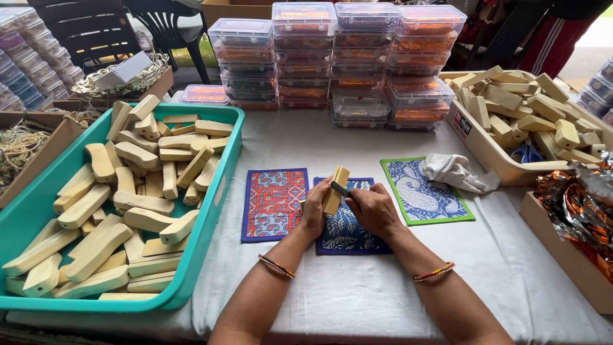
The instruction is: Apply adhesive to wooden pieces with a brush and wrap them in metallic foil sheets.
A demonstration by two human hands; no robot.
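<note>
the left hand point(314, 207) is wrapped around a pale wooden block point(335, 190), holding it upright and slightly tilted above the middle of the table point(357, 300), over a dark blue patterned cloth mat point(348, 233). the right hand point(370, 207) pinches a small dark tool point(339, 189), perhaps a blade or a brush, and lays its tip against the upper side of the block; what kind of tool it is cannot be told at this size. both wrists carry thin bangles.

to my reading, the step in hand is working the surface of this one block with the tool, somewhere in the middle of a long run of blocks. the next move seems to call for a firm left grip so the block does not twist, and a short, controlled stroke of the tool along the wood, kept clear of the left fingers, which sit just beside the tool's tip.

a red and blue patterned mat point(274, 203) lies just left of the blue one, and a green-edged blue mat point(424, 191) lies to its right, with a crumpled white cloth point(454, 171) on its far corner. a teal tray point(220, 198) at the left edge of the table holds many similar wooden blocks, and a cream tray point(485, 153) at the right edge holds more. stacks of clear lidded boxes point(357, 64) stand along the far edge. a cardboard box with shiny orange foil point(575, 204) sits at the right edge.
</note>
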